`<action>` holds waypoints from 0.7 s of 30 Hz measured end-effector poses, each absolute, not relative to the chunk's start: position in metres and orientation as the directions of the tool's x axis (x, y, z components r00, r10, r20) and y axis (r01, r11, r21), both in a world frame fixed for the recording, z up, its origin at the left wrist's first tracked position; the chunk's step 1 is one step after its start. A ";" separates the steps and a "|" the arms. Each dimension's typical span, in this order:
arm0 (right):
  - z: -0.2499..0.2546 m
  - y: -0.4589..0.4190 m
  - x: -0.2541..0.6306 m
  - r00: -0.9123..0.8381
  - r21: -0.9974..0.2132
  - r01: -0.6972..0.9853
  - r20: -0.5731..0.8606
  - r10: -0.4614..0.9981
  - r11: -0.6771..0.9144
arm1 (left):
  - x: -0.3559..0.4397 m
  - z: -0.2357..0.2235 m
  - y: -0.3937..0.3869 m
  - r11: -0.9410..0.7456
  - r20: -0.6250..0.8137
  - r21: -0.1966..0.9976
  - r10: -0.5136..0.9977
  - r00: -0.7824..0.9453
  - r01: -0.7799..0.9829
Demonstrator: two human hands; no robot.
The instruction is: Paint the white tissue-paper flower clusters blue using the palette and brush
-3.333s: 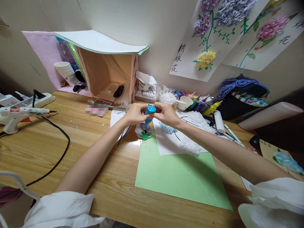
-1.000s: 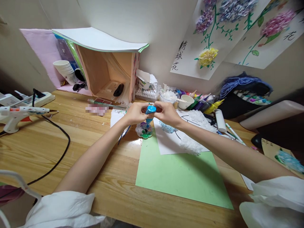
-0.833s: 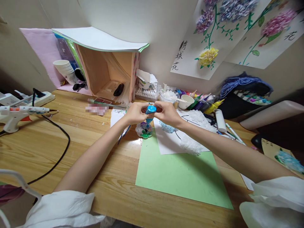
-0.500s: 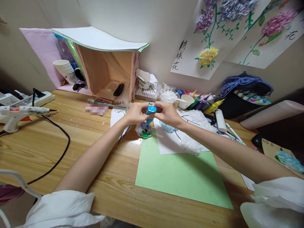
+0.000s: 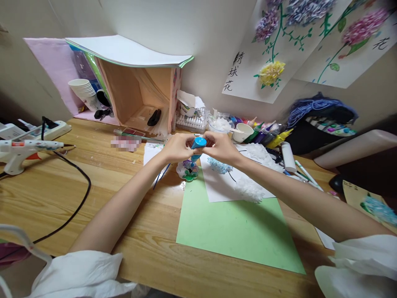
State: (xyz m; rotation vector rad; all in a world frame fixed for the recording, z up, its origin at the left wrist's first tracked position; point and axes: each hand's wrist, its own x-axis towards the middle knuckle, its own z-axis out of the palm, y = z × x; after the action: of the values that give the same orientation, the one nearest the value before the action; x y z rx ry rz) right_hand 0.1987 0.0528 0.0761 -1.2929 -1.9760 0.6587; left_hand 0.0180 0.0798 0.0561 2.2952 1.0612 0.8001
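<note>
Blue plastic shows between two closed hands: a paint squeeze bottle (image 5: 200, 142), tilted with its broad end up, is pinched by the left hand (image 5: 178, 148) and right hand (image 5: 221, 148) together. It stands above a flower-shaped palette (image 5: 188, 175) daubed with green and purple; whether its tip touches, I cannot tell.

An abrupt or uneven squeeze could spurt paint past the palette's scalloped rim. Slipping fingers could swing the tip sideways — onto the green paper (image 5: 238, 236) or the white sheet (image 5: 217, 188), where a pale blue flower (image 5: 220, 165) lies just beside the right wrist. Lowering the right forearm could crush the fluffy white flower (image 5: 249, 190).

The palette sits at the green paper's upper left edge, with two thin blue sticks (image 5: 160, 175) near its left side. Beyond the hands, paint bottles (image 5: 274, 134) crowd the wall, leaving little reach there. Most room is leftward — wooden tabletop (image 5: 136, 256) from the left forearm to the glue gun's black cord (image 5: 88, 182).
</note>
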 end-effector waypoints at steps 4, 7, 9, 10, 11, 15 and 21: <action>0.076 0.053 0.202 -0.271 -0.751 0.555 0.243 0.931 0.358 | 0.017 0.057 0.082 -0.572 0.302 0.649 0.799 0.520 0.502; 0.075 0.053 0.204 -0.267 -0.756 0.554 0.236 0.934 0.349 | 0.018 0.056 0.082 -0.575 0.303 0.675 0.788 0.537 0.463; 0.074 0.051 0.204 -0.257 -0.746 0.570 0.237 0.937 0.345 | 0.019 0.056 0.081 -0.579 0.299 0.691 0.774 0.558 0.433; 0.074 0.051 0.204 -0.251 -0.739 0.581 0.237 0.939 0.342 | 0.020 0.056 0.081 -0.578 0.296 0.699 0.771 0.564 0.422; 0.074 0.050 0.204 -0.243 -0.731 0.593 0.238 0.940 0.338 | 0.021 0.056 0.080 -0.572 0.291 0.707 0.771 0.566 0.416; 0.071 0.051 0.208 -0.175 -0.739 0.607 0.236 0.956 0.293 | 0.022 0.061 0.077 -0.485 0.224 0.776 0.810 0.542 0.403; 0.060 0.057 0.224 -0.044 -0.896 0.430 0.098 0.994 0.108 | 0.010 0.074 0.083 -0.424 0.243 0.841 0.852 0.464 0.337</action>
State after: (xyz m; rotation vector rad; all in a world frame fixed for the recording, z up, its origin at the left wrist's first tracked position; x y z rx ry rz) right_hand 0.2236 0.0569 0.0597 -1.4327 -1.5939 0.8993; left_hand 0.0097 0.0831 0.0740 1.9725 0.9889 0.8837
